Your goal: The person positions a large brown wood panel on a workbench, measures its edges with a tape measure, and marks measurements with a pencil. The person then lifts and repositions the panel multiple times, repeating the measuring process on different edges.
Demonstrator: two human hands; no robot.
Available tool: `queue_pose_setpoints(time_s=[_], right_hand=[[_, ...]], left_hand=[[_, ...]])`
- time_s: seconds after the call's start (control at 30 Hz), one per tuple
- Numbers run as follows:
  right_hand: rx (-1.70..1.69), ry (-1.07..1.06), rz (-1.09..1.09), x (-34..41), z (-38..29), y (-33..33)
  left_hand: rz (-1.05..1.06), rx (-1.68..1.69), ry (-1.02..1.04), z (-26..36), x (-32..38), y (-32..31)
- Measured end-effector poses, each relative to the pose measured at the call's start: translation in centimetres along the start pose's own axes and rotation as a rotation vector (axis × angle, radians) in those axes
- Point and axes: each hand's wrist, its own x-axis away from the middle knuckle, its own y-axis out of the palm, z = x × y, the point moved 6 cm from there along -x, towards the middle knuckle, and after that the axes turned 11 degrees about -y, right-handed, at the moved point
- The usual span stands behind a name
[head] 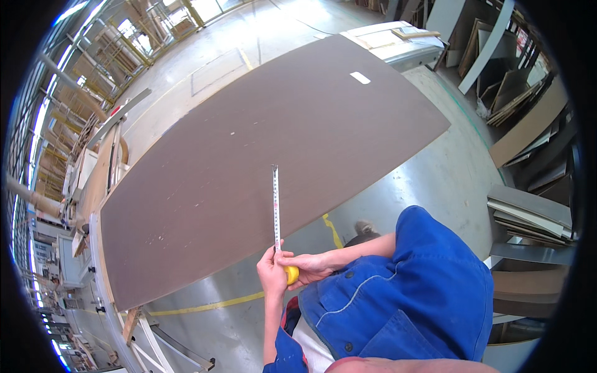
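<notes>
A tape measure with a yellow case (pixel 292 275) is held between my two hands near the front edge of a large brown panel (pixel 233 186). The fingers of my right hand (pixel 310 266) are around the case. My left hand (pixel 271 276) grips the tape measure beside it, thumb and fingers at the base of the blade. The white metal blade (pixel 276 210) extends out over the panel, its hooked end near the panel's middle. Whether the blade touches the surface I cannot tell. Small light chips and a white label (pixel 360 78) are on the panel.
White-topped equipment (pixel 396 39) stands at the panel's far end. A machine frame (pixel 105 270) runs along its left end. Stacked boards (pixel 531 214) and leaning sheets (pixel 503 93) line the right side. Yellow lines (pixel 210 305) mark the grey floor.
</notes>
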Motion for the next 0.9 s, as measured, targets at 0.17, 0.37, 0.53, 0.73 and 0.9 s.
queue_pose_setpoints(time_s=[0.17,0.37,0.53,0.73,0.9], right_hand=[[-0.164,-0.054,0.079,9.9,-7.0,-7.2],[-0.280,-0.078,0.048,20.6,-13.8,-11.5],[-0.298,-0.110,-0.021,26.9,-17.6,-13.2],[-0.131,-0.166,0.037,36.0,-21.0,-15.8],[-0.083,-0.150,0.081,43.7,-24.2,-17.1]], left_hand=[[0.003,-0.156,0.036,3.5,-2.7,14.7],[-0.013,-0.319,0.095,9.1,-2.8,27.8],[-0.016,-0.443,0.197,12.4,-1.7,35.1],[-0.067,-0.303,0.288,13.3,-0.1,43.7],[-0.069,-0.231,0.254,13.4,1.7,51.0]])
